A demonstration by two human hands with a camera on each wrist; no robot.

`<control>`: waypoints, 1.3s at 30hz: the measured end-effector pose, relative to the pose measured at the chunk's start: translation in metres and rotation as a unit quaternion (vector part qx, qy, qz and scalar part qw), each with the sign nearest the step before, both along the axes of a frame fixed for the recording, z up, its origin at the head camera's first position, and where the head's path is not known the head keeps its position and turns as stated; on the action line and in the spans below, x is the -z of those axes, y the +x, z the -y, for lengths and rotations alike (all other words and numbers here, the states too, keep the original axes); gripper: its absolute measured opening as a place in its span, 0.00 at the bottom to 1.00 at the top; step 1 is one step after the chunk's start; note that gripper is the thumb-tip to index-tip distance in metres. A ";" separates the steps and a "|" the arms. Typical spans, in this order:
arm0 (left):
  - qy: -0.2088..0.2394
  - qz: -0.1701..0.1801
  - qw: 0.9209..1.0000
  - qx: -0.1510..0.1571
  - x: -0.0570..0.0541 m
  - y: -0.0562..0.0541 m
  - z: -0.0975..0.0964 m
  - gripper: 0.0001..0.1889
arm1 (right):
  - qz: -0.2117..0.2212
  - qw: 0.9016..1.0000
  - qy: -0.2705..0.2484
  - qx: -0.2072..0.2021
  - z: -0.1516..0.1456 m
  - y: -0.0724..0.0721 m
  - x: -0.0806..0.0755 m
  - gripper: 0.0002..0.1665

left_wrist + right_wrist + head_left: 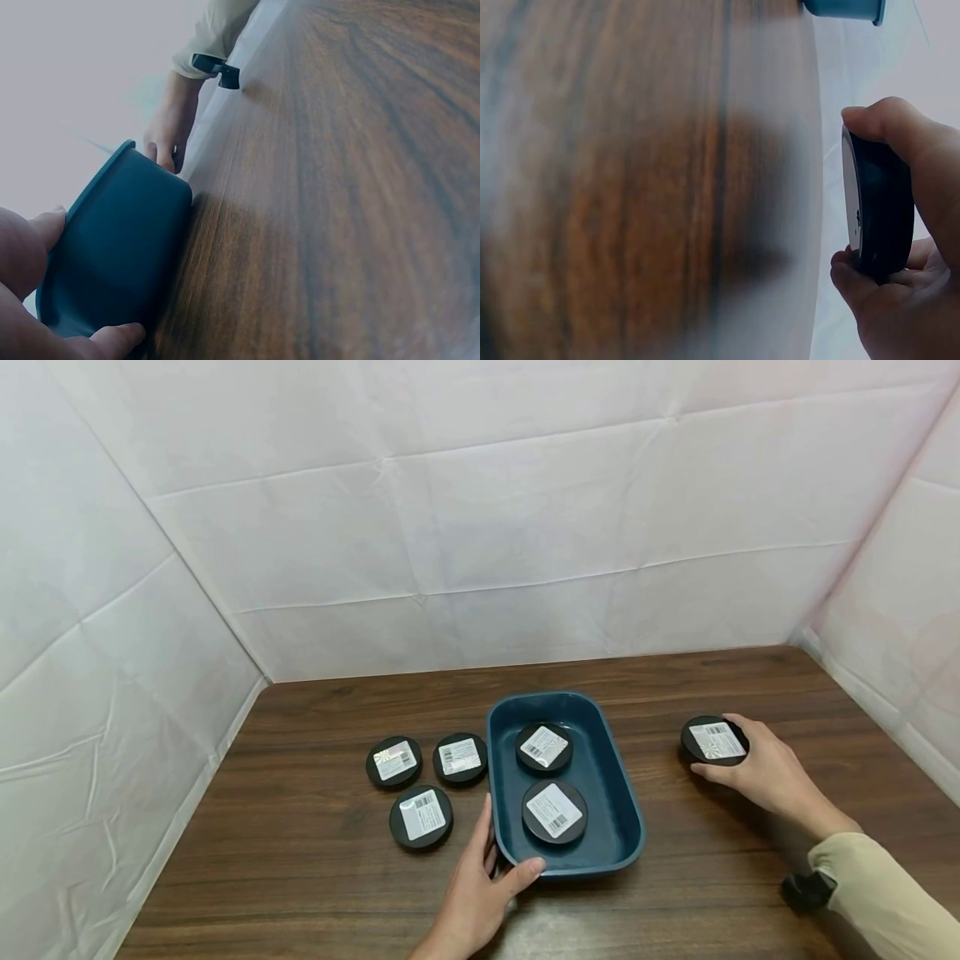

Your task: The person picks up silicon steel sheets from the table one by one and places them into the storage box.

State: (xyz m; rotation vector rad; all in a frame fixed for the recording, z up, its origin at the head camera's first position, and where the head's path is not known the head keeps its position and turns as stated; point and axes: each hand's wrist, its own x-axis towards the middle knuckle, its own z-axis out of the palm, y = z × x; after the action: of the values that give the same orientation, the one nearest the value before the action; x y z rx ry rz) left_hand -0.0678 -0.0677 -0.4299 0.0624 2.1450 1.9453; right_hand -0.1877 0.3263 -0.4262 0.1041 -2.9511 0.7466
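Note:
My right hand (772, 772) grips a flat round black container (716, 740) by its sides, at the right of the table. The white barcode label on it faces up. In the right wrist view the container (881, 202) sits between thumb and fingers, apart from the wood. My left hand (480, 885) holds the near left corner of a blue rectangular tray (618, 802), thumb at the rim and fingers along the outer side. Inside the tray lie two similar containers, a far one (543, 747) and a near one (555, 812).
Left of the tray, three more labelled black containers lie on the wooden table (300, 827): one at upper left (393, 762), one beside the tray (460, 758), one nearer (421, 817). White sheeting (480, 527) encloses the back and sides.

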 end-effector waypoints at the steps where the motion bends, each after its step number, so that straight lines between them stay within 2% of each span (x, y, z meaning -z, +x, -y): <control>1: -0.001 -0.002 1.000 0.000 0.000 0.000 0.000 0.55 | 0.001 1.000 0.000 -0.001 0.000 0.001 0.000 0.62; 10: -0.001 -0.007 1.000 0.001 0.000 0.000 0.000 0.54 | -0.020 1.000 -0.001 -0.001 0.005 0.004 0.000 0.60; 20: -0.009 -0.008 1.000 0.000 0.000 0.000 0.000 0.54 | -0.015 1.000 -0.001 0.003 0.007 0.008 -0.003 0.60; 31: 0.017 -0.002 1.000 0.000 0.000 0.001 0.000 0.55 | 0.015 1.000 -0.007 0.010 0.011 0.012 -0.007 0.63; 39: 0.019 0.000 1.000 0.001 0.000 0.001 0.000 0.55 | -0.001 1.000 -0.011 0.011 0.013 0.017 -0.009 0.62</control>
State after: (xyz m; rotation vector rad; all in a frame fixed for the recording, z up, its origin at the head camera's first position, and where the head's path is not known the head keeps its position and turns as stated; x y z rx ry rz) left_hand -0.0666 -0.0673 -0.4295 0.0707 2.1065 1.9851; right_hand -0.1707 0.3130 -0.4175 0.0699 -2.9363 0.7765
